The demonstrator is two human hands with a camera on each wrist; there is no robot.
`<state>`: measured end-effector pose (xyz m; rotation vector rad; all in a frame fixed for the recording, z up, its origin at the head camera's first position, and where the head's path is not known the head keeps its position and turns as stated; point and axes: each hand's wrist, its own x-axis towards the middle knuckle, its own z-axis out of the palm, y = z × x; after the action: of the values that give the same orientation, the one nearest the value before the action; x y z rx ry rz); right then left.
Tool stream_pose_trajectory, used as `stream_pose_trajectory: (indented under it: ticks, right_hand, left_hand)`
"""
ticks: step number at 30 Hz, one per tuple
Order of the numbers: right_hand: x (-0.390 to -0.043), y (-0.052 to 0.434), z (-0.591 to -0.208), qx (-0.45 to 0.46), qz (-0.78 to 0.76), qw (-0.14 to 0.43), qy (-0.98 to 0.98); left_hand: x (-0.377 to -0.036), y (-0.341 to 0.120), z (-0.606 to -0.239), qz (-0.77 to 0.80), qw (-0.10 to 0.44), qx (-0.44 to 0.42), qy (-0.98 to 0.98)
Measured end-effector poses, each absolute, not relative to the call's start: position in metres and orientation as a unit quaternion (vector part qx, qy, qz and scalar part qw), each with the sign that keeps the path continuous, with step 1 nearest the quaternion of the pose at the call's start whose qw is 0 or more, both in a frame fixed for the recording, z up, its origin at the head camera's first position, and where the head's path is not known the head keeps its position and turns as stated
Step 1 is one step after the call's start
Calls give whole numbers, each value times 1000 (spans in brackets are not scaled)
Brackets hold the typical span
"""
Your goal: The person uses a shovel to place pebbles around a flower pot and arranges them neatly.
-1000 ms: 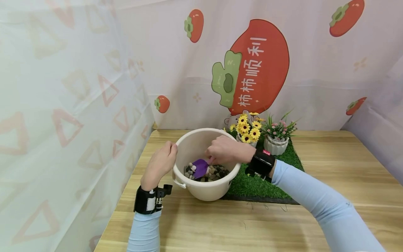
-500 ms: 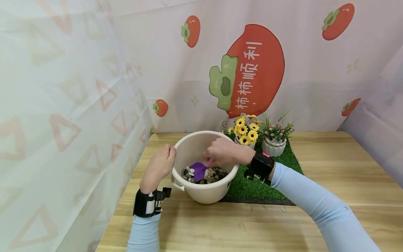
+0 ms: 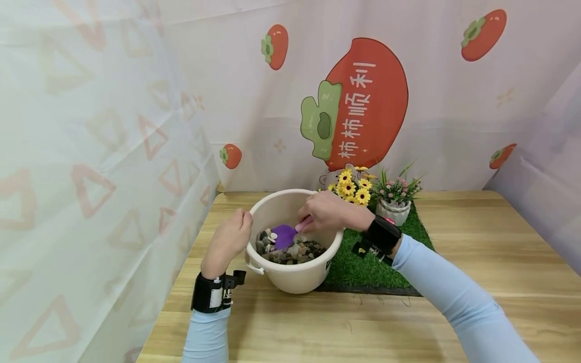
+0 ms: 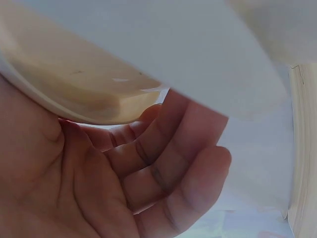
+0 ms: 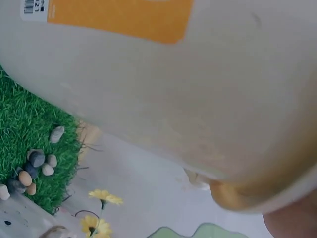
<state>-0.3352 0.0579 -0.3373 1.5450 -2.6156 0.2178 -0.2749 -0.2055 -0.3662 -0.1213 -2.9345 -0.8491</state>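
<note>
A cream plastic bucket [image 3: 268, 205] stands on the wooden table, partly on a green turf mat. Several small pebbles [image 3: 295, 251] lie in its bottom. My right hand [image 3: 323, 212] reaches over the far rim and grips the pink handle of a purple scoop [image 3: 285, 234], whose blade hangs just above the pebbles. My left hand [image 3: 231, 237] grips the bucket's left rim [image 4: 89, 94], with the fingers [image 4: 168, 163] curled under its lip. The right wrist view is filled by the bucket's outer wall [image 5: 163, 94] with an orange label.
The turf mat [image 3: 376, 262] behind the bucket holds a pot of yellow flowers [image 3: 353, 184] and a white pot of pink flowers [image 3: 396, 197]. A few pebbles [image 5: 34, 166] lie on the turf. Printed curtains close in the left and back. Bare table [image 3: 490, 242] spreads to the right.
My right hand has lifted the purple scoop out of the pebbles and drawn it slightly left and up. The left hand has kept its hold on the rim.
</note>
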Motion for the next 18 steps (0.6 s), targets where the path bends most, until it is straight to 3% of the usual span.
stream_pose_trajectory:
  ticks: [18]
  right_hand:
    - [-326,70,-339,496,85,139,-853]
  left_hand:
    - [-275,-204,-365,-272,51,-40,-960]
